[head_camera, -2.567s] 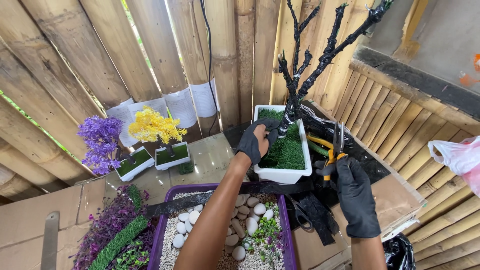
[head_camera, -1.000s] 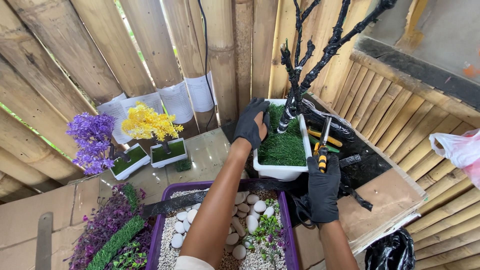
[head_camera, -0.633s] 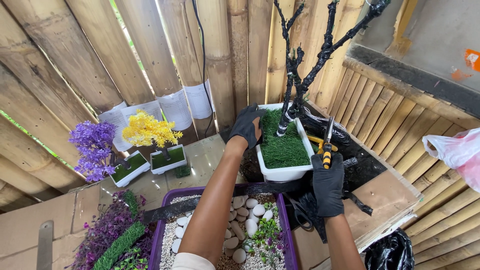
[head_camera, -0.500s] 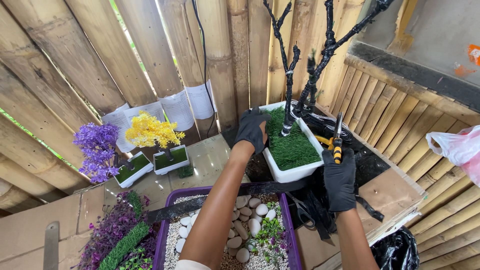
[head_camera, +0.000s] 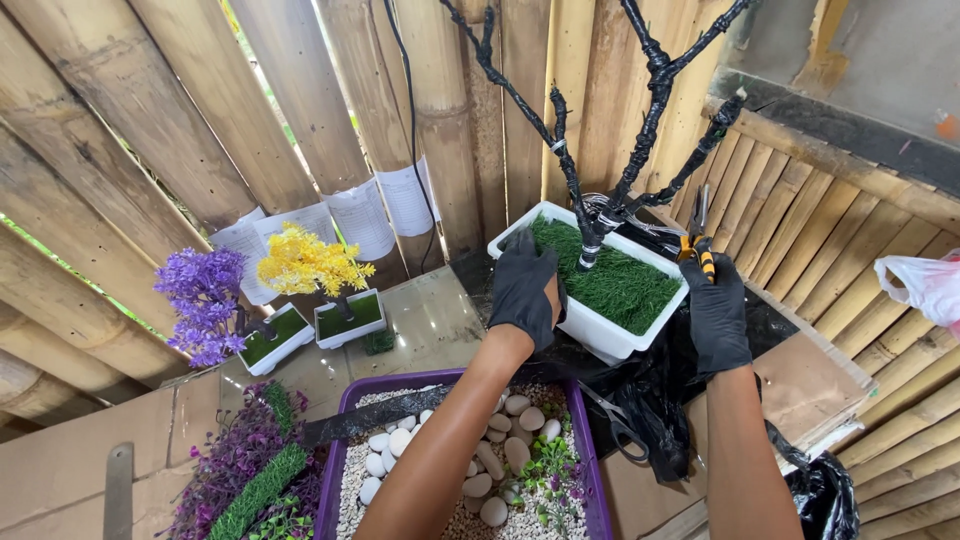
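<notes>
On the far side of the work surface, right of centre, a white rectangular planter (head_camera: 600, 335) filled with green artificial grass (head_camera: 610, 285) stands against the bamboo wall (head_camera: 300, 110). A bare tree of black-wrapped branches (head_camera: 640, 120) rises out of the grass near the planter's far end. The left hand (head_camera: 525, 290), in a black glove, is closed over the planter's near-left rim, fingers curled onto the edge by the grass. The right hand (head_camera: 716, 315), also gloved in black, grips a pair of orange-handled pliers (head_camera: 698, 235) held upright just right of the planter, tips pointing up toward the lower branches.

Black plastic sheeting (head_camera: 650, 400) lies under and near the planter. Nearer, a purple tray (head_camera: 335, 470) holds gravel, white pebbles (head_camera: 500, 440) and small sprigs of greenery. To the left, two small white pots carry a yellow flowering tree (head_camera: 305, 265) and a purple flowering tree (head_camera: 205, 300). Purple foliage and a green grass strip (head_camera: 255, 490) lie at the near left. A white plastic bag (head_camera: 925, 285) sits at the right edge.
</notes>
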